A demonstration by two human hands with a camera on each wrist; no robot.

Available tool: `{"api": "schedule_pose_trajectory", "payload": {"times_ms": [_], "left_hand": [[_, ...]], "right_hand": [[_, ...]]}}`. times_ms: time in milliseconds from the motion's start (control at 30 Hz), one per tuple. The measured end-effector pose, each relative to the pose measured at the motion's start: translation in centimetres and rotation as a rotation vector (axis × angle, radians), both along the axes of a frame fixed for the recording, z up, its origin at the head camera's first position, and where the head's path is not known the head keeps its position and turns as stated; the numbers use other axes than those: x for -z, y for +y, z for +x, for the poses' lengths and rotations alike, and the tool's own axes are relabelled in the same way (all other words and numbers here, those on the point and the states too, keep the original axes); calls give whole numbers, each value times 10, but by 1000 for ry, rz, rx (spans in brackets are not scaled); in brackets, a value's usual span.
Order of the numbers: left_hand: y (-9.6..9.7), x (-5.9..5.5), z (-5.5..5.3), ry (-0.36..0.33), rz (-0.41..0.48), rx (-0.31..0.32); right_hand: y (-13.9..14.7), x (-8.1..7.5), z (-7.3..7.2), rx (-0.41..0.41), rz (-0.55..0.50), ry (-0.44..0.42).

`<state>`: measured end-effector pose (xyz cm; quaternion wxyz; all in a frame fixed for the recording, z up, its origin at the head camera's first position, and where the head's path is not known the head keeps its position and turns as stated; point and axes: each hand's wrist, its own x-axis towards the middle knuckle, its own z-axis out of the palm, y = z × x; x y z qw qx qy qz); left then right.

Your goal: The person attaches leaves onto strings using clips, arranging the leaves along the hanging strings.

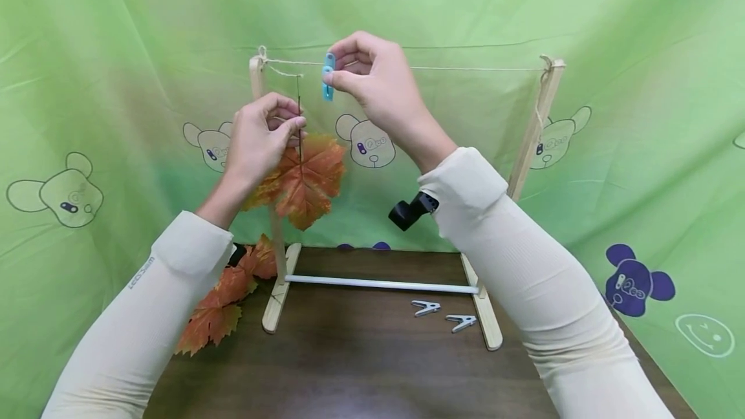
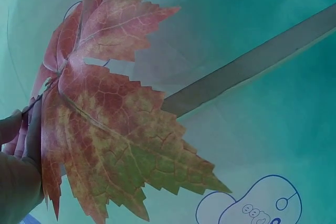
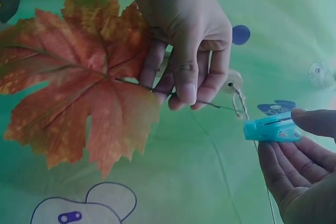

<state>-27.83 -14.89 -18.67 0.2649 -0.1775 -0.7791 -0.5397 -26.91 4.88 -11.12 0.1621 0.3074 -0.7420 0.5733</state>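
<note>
- Nearest the camera, your two pale sleeves (image 1: 541, 277) reach in from the lower corners, with a black wrist camera (image 1: 407, 212) at the right cuff
- Ahead of you, an orange leaf (image 1: 311, 180) hangs stem up from your left hand (image 1: 262, 134), whose thumb and fingers pinch the thin dark stem (image 1: 299, 108); part of the leaf overlaps the left post (image 1: 258, 79)
- Your right hand (image 1: 381, 83) pinches a blue peg (image 1: 328, 94) between thumb and fingers; in the head view the peg is upright, to the right of the stem and apart from it
- A string (image 1: 477, 68) runs between the left post and the right post (image 1: 532, 128), and a short loose end (image 1: 282, 72) trails near the stem's tip; you cannot tell whether these touch
- The peg overlaps the string in view, but you cannot tell whether its mouth is parted or already around the string
- The step looks like pegging the stem to the string, so it would be best to hold the leaf steady and lay the stem's upper part flat against the taut string, clear of the loose end
- Then squeeze the peg's handles, let the mouth take in string and stem together, and test the grip before your left fingers let go
- Two grey pegs (image 1: 426, 308) lie on the brown table (image 1: 349, 361), and more leaves (image 1: 215, 315) lie at its left
</note>
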Motion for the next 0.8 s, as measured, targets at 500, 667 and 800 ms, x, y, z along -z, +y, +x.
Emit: {"api": "schedule_pose_trajectory", "payload": {"times_ms": [500, 667, 800], "left_hand": [[2, -3, -3, 1, -19, -8], [2, -4, -2, -1, -2, 3], [1, -5, 0, -1, 1, 9]], "right_hand": [[-26, -18, -10, -28, -126, -28], [-32, -23, -12, -31, -170, -32], [-37, -26, -14, -23, -171, -1]]}}
